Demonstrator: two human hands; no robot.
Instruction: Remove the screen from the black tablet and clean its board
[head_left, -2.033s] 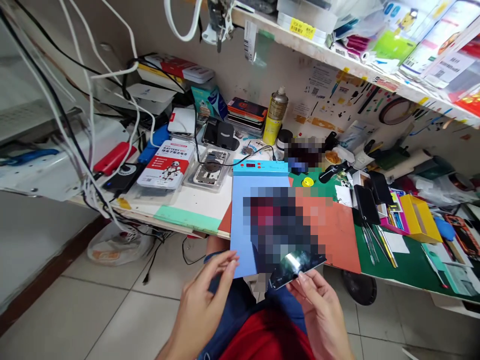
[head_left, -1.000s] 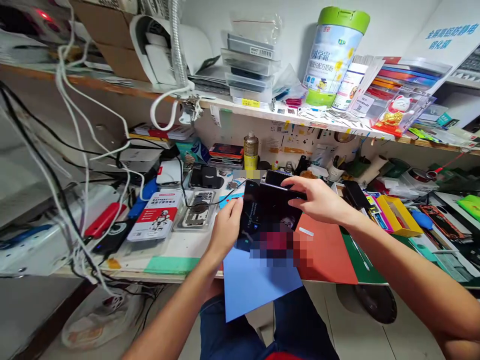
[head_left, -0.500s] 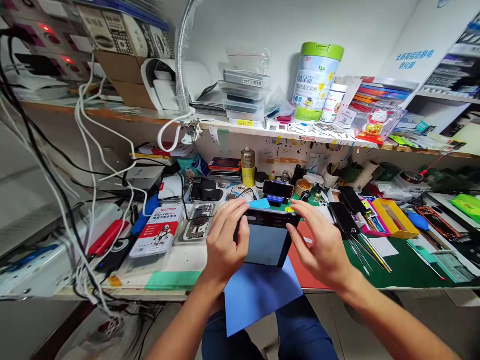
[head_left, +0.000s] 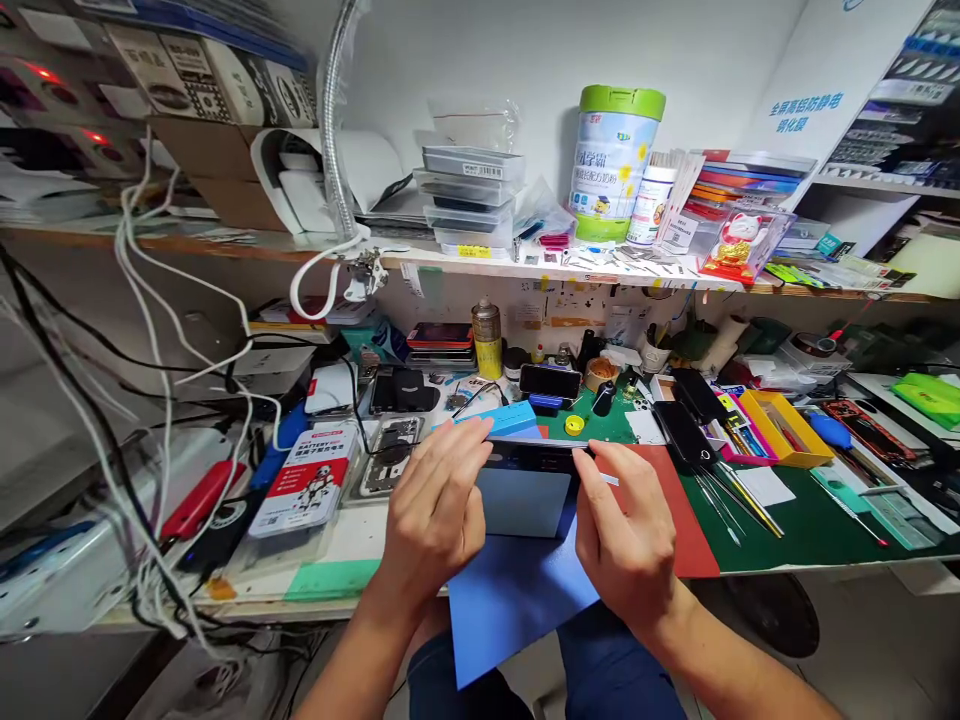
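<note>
A long shelf (head_left: 525,268) is spanning the far wall above a cluttered table (head_left: 352,550). A green mat (head_left: 795,540) is covering the right part of the table, with an orange-red mat (head_left: 690,540) lying over its left side. A blue pad (head_left: 517,610) is jutting past the table's near edge, above the person's legs. A dark, glossy-screened device (head_left: 525,502) is tilting up over the pad, between the two hands; whether its lower edge is touching the pad is not clear. The left hand (head_left: 431,510) is reaching over the device's left end, fingers extending side by side; whether it is pinching cannot be told. The right hand (head_left: 630,530) is pinching the far right corner between thumb and forefinger. Left of them, a battery box (head_left: 306,478) is lying flat. Beyond the device, a phone (head_left: 550,381) is leaning in a stand, and a small yellow cap (head_left: 574,425) is sitting nearer, on the green mat.
</note>
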